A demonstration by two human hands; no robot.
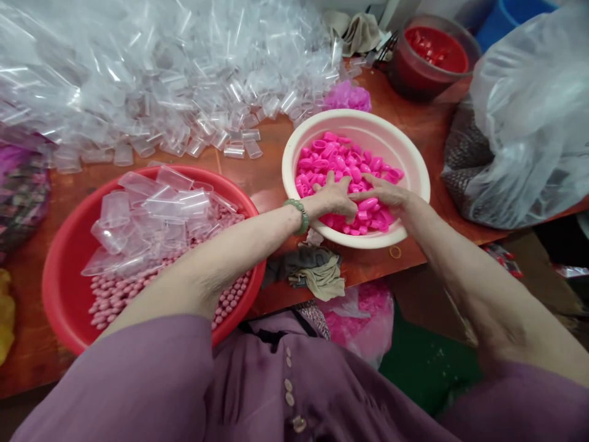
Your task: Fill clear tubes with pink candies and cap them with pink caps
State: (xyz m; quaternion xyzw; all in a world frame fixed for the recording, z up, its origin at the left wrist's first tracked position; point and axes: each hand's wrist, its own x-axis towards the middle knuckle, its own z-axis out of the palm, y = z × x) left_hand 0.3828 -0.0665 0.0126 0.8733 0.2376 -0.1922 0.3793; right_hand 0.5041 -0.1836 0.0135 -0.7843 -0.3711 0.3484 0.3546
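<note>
Both my hands are in the white basin, over a heap of bright pink plastic pieces, some of them hollow like small caps. My left hand, below a green bead bracelet, rests on the heap with its fingers spread. From the right side, my right hand reaches in with fingers stretched out, their tips close to the left hand. Under my left forearm stands a red basin holding pink beads and clear plastic tubes.
A large pile of clear tubes covers the back left of the wooden table. At the right stand a bucket of red pieces and a big plastic bag. Cloth rags lie at the front edge.
</note>
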